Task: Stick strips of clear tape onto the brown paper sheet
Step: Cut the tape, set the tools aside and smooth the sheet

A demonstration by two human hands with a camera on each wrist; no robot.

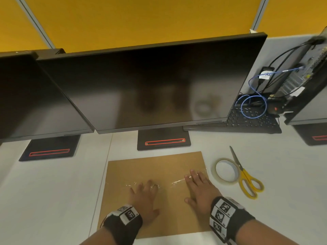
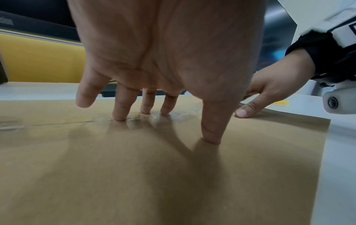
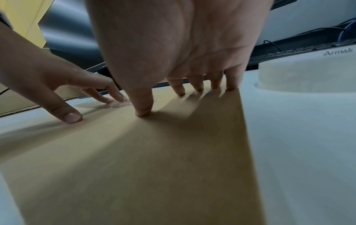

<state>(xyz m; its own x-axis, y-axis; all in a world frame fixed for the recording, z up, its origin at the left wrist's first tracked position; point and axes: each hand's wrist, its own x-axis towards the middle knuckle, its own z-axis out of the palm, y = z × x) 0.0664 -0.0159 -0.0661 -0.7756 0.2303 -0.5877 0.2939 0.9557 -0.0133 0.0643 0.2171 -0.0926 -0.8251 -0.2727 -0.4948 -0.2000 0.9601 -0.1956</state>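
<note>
A brown paper sheet (image 1: 141, 167) lies flat on the white desk. Across its middle runs a wrinkled strip of clear tape (image 1: 172, 183), also glinting in the left wrist view as a shiny strip (image 2: 185, 116). My left hand (image 1: 144, 196) lies flat on the sheet, its straight fingertips (image 2: 119, 118) pressing the strip's left part. My right hand (image 1: 199, 187) is spread flat too, fingertips (image 3: 180, 92) pressing the strip near the sheet's right edge. Both thumbs rest on bare paper. A roll of clear tape (image 1: 226, 171) lies right of the sheet.
Yellow-handled scissors (image 1: 245, 177) lie against the roll's right side. Monitor stands (image 1: 163, 141) sit just behind the sheet under two dark monitors (image 1: 141, 85). A black keyboard (image 1: 251, 119) and cables are at the back right.
</note>
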